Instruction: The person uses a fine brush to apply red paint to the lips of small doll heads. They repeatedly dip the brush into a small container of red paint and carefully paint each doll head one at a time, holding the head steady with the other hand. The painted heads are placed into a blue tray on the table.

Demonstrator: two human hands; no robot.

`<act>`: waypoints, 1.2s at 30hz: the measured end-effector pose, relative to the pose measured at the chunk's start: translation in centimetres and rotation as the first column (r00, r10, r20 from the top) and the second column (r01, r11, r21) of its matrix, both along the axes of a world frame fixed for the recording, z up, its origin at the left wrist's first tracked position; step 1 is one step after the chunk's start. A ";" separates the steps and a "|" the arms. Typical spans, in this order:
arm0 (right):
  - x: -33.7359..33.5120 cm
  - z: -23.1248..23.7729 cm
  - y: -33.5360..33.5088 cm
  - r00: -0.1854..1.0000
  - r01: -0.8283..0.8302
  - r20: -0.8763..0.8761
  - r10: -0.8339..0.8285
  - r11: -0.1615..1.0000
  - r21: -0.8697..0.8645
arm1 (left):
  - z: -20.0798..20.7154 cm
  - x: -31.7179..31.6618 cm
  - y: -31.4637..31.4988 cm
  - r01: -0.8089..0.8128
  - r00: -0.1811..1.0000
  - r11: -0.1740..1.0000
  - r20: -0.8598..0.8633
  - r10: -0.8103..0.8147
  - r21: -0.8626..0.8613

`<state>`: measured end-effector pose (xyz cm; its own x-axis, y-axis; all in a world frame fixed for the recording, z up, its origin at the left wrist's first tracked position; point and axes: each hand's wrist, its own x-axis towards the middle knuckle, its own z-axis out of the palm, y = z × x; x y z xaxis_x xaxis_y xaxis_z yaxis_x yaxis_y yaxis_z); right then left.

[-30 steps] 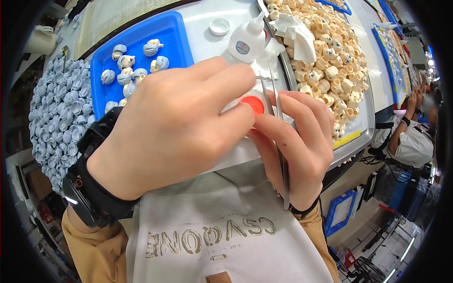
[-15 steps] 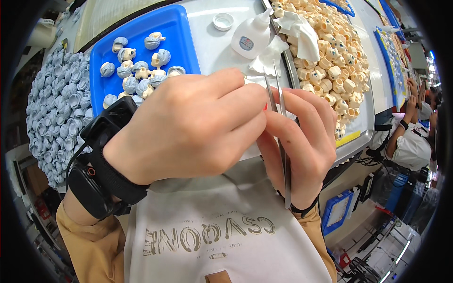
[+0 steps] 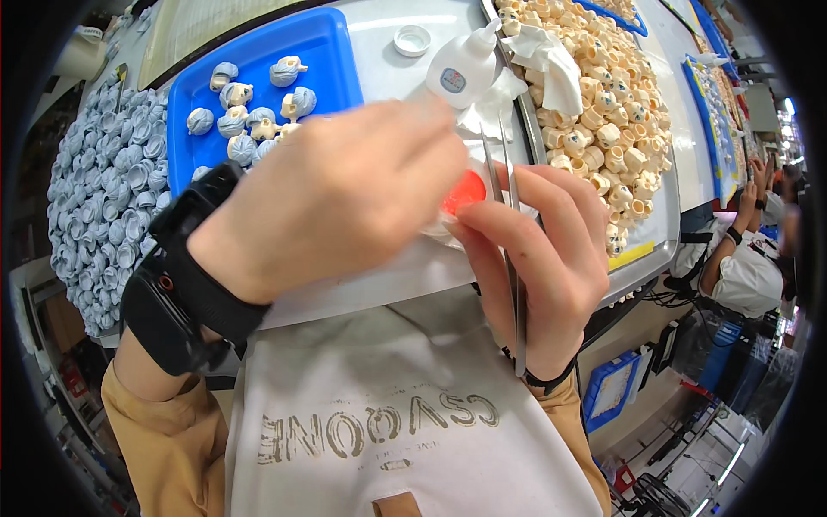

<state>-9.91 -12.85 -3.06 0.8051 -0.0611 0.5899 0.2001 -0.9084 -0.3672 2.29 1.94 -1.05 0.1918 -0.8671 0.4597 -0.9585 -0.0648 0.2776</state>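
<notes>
My left hand (image 3: 345,194) is raised over the white work surface, back toward me, smeared by motion. Its fingertips are hidden or blurred, so whether it holds anything does not show. Metal tweezers (image 3: 514,250) lie along my right hand (image 3: 547,258), tips pointing away from me and fingers curled round them. Beside the right thumb and index fingertips is a small, round red thing (image 3: 465,191); its kind is unclear, and I cannot tell whether the fingers touch it. White tissue (image 3: 493,99) is crumpled just beyond the tweezer tips.
A blue tray (image 3: 336,52) at the left bears doll heads with blue-grey hair. Farther left are heaped blue-grey hair pieces (image 3: 108,207). A white squeeze bottle (image 3: 465,65) and a clear round lid (image 3: 412,40) stand beyond my hands. Cream doll-head parts (image 3: 594,103) fill a metal tray at right.
My left hand has lifted slightly away from the right one, and its fingers have moved up. More of the red thing shows between the hands. The right hand keeps the tweezers.
</notes>
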 end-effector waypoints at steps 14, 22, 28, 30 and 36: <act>-0.8 1.0 -0.4 0.997 -0.082 0.005 0.082 0.991 0.102 | 1.0 -1.0 1.9 -0.147 0.929 0.988 -0.350 0.118 -0.056; -2.8 0.9 -0.2 0.957 -0.289 0.173 0.233 0.819 0.495 | 1.7 -3.1 4.4 -0.225 0.704 0.974 -0.688 0.173 0.015; -2.8 0.6 0.2 0.966 -0.246 0.037 0.256 0.865 0.437 | 2.3 -4.5 4.5 -0.276 0.709 0.960 -0.665 0.234 0.042; -2.8 0.7 0.0 0.965 -0.237 -0.009 0.262 0.886 0.399 | 2.3 -4.5 4.8 -0.226 0.709 0.973 -0.677 0.197 0.047; -2.4 0.8 0.0 0.954 -0.261 -0.046 0.296 0.897 0.356 | 2.8 -5.1 5.3 -0.227 0.693 0.966 -0.676 0.249 0.122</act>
<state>-12.32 -12.86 -2.26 0.8706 -0.0099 0.4919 0.3743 -0.6355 -0.6753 -2.80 7.22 1.79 0.6445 -0.7583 0.0980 -0.4598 -0.2820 0.8421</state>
